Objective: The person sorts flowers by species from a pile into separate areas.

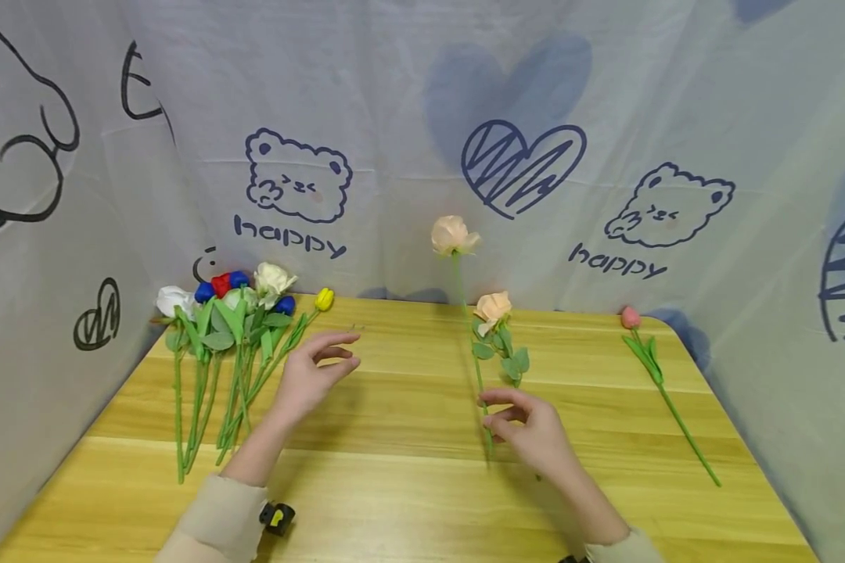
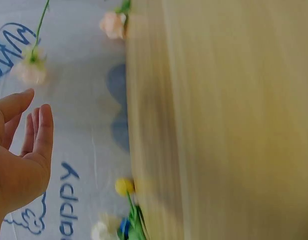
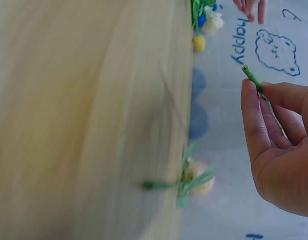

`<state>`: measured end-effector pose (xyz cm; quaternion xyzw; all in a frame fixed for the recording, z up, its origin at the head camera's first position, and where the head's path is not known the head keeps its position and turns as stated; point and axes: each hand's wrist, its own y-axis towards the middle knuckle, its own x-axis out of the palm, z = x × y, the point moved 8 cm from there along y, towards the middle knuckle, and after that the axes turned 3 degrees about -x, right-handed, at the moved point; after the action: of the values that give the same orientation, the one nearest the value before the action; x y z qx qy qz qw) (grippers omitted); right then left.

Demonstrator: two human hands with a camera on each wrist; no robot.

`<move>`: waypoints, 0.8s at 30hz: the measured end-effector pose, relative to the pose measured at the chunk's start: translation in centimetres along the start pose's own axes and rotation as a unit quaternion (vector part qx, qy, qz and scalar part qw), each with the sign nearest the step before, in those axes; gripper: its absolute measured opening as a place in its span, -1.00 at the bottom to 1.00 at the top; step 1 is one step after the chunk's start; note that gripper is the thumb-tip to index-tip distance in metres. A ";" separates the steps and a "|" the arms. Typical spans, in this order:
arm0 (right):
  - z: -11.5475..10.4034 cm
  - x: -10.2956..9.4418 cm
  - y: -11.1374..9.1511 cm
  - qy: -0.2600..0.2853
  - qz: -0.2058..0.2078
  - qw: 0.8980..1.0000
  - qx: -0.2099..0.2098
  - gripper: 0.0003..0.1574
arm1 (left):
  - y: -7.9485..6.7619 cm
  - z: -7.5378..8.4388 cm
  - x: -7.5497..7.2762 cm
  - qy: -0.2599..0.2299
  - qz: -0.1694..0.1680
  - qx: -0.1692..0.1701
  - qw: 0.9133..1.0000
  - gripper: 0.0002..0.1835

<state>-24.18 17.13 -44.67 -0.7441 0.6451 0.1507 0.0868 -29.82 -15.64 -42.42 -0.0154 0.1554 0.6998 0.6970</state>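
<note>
My right hand [image 1: 531, 430] pinches the lower stem of a pale pink artificial rose [image 1: 454, 234], which stands nearly upright above the table. In the right wrist view the cut end of its green stem [image 3: 251, 76] pokes out between thumb and fingers. Just behind that hand lies a peach rose [image 1: 494, 309] with green leaves. My left hand [image 1: 313, 371] hovers in the air with loosely bent fingers and nothing in them. It is nearest to a yellow tulip [image 1: 325, 299] at the edge of a bunch of flowers. The left wrist view shows thumb and fingers apart.
White, red, blue and cream flowers [image 1: 273, 281] lie bunched on the table's left side, stems toward me. A pink tulip [image 1: 631, 317] lies at the right. A small black object [image 1: 277, 518] is by the left sleeve. Printed cloth [image 1: 394, 156] hangs behind the wooden table [image 1: 408, 485].
</note>
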 end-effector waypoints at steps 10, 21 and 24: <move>2.8 -3.0 -1.6 -0.047 0.005 0.998 0.046 -0.58 | -0.7 -2.3 -5.6 0.134 -0.018 -0.002 0.991 -0.60; 4.7 -5.1 -2.5 -0.090 -0.002 0.992 0.088 -0.60 | -0.4 -4.5 -10.3 0.247 -0.081 -0.001 0.966 -0.65; 4.9 -5.3 -2.5 -0.105 -0.006 0.990 0.094 -0.60 | -0.2 -5.1 -11.0 0.265 -0.098 -0.010 0.959 -0.65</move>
<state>-22.90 24.09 -47.67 -0.7163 0.6395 0.1661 0.2244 -30.27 -27.56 -44.71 -0.2221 0.3255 0.6000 0.6962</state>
